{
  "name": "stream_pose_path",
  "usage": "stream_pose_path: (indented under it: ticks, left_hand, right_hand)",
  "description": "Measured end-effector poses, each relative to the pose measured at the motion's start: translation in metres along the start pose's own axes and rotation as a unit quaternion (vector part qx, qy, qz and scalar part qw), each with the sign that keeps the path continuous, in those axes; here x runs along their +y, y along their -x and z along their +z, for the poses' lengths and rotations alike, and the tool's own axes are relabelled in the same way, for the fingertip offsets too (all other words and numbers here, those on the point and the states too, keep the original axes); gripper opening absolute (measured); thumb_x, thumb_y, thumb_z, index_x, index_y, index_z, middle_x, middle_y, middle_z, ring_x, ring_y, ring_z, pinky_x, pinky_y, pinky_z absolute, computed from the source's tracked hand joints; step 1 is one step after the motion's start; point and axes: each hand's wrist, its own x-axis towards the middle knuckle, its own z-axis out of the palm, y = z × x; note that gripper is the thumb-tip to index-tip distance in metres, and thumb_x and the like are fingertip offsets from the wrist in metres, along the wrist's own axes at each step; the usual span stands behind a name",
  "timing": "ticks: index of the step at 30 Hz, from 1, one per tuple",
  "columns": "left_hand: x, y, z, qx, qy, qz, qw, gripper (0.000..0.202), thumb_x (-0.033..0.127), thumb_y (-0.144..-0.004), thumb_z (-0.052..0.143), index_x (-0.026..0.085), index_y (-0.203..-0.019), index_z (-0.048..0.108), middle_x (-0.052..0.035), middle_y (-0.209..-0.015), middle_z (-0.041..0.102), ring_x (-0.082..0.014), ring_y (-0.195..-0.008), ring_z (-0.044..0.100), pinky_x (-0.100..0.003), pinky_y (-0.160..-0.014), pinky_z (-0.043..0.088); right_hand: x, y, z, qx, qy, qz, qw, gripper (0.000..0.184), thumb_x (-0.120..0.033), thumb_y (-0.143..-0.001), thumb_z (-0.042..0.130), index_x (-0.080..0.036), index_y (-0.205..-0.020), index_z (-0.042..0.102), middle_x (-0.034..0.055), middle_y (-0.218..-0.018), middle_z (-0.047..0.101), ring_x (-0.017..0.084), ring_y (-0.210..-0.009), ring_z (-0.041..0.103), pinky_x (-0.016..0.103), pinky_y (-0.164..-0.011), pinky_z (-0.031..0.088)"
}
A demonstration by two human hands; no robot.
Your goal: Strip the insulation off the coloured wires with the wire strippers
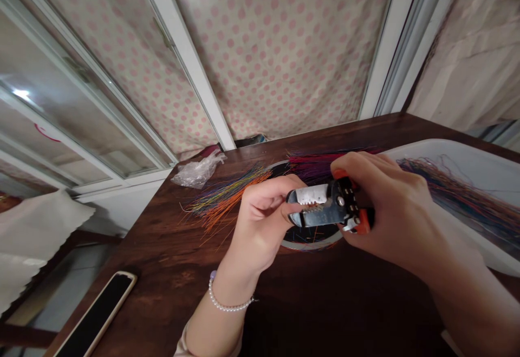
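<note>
Orange handles of a wire stripper (319, 205) are wrapped in my right hand (390, 205), with its metal toothed jaws pointing left. At the tip of those jaws, my left hand (260, 227) is closed in a pinch; whatever sits between the fingers is too small or hidden to make out. Below both hands lies a round dish with a pale rim (309, 247) and a dark inside holding a few thin wire bits. Orange, yellow and blue wires (227, 200) fan out left of the dish. Red and purple wires (312, 162) lie behind it, partly covered by my hands.
On the right stands a white tub (439, 144) with many coloured wires (463, 197) in it. A crumpled clear plastic bag (199, 171) lies at the table's far left. Near the left edge of the dark wooden table (174, 254) rests a phone (97, 313).
</note>
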Motion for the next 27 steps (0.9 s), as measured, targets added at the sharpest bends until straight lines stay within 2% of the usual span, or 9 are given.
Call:
stream_pose_path:
  ticks: [8, 11, 14, 19, 23, 27]
  left_hand:
    - [0.0003, 0.0014, -0.0017, -0.011, -0.012, 0.008, 1.000, 0.021, 0.032, -0.080, 0.079, 0.017, -0.069, 0.069, -0.0009, -0.067, 0.056, -0.0125, -0.064, 0.049, -0.024, -0.055, 0.038]
    - [-0.0015, -0.0001, -0.0021, -0.011, -0.007, 0.017, 1.000, 0.022, 0.034, -0.082, 0.077, 0.018, -0.070, 0.068, -0.0002, -0.067, 0.055, -0.0114, -0.062, 0.048, -0.023, -0.053, 0.038]
    - [-0.0014, -0.0009, -0.0027, -0.013, -0.006, 0.027, 1.000, 0.021, 0.028, -0.085, 0.074, 0.019, -0.068, 0.066, 0.0005, -0.065, 0.055, -0.0108, -0.060, 0.047, -0.022, -0.052, 0.039]
    - [0.0018, 0.0015, -0.0018, -0.034, -0.020, 0.064, 0.997, 0.024, 0.031, -0.087, 0.070, 0.020, -0.067, 0.064, 0.0004, -0.063, 0.054, -0.0123, -0.061, 0.049, -0.023, -0.054, 0.043]
    - [0.0028, 0.0024, -0.0004, -0.042, -0.018, 0.076, 0.996, 0.027, 0.035, -0.088, 0.069, 0.019, -0.068, 0.062, 0.0005, -0.065, 0.052, -0.0114, -0.059, 0.046, -0.023, -0.053, 0.040]
    - [0.0025, 0.0023, -0.0010, -0.043, -0.017, 0.087, 0.995, 0.025, 0.032, -0.089, 0.068, 0.018, -0.069, 0.062, 0.0006, -0.065, 0.050, -0.0111, -0.059, 0.043, -0.024, -0.053, 0.036]
  right_hand:
    - [0.0021, 0.0004, -0.0015, 0.008, -0.011, -0.006, 1.000, 0.025, -0.016, -0.064, 0.041, -0.027, -0.087, 0.038, -0.0027, -0.064, 0.055, 0.020, -0.055, 0.052, 0.030, -0.055, 0.039]
    - [0.0032, 0.0024, -0.0025, 0.003, -0.016, 0.003, 1.000, 0.026, -0.017, -0.066, 0.044, -0.025, -0.091, 0.042, -0.0002, -0.071, 0.054, 0.021, -0.064, 0.054, 0.032, -0.059, 0.039]
    - [0.0039, 0.0046, -0.0010, 0.001, -0.034, 0.017, 0.999, 0.031, -0.014, -0.066, 0.044, -0.024, -0.095, 0.045, 0.0010, -0.077, 0.052, 0.022, -0.071, 0.054, 0.032, -0.062, 0.040]
    - [0.0030, 0.0069, 0.0032, 0.015, -0.047, 0.008, 0.999, 0.033, -0.014, -0.063, 0.044, -0.024, -0.094, 0.046, -0.0005, -0.075, 0.054, 0.019, -0.066, 0.051, 0.031, -0.061, 0.040]
    - [0.0013, 0.0069, 0.0034, 0.025, -0.039, 0.003, 0.999, 0.029, -0.016, -0.065, 0.043, -0.024, -0.093, 0.046, -0.0005, -0.074, 0.058, 0.018, -0.064, 0.052, 0.030, -0.061, 0.041]
    - [-0.0013, 0.0036, -0.0019, 0.031, -0.012, -0.002, 0.999, 0.025, -0.017, -0.065, 0.042, -0.025, -0.088, 0.042, 0.0001, -0.069, 0.060, 0.021, -0.061, 0.058, 0.031, -0.058, 0.043]
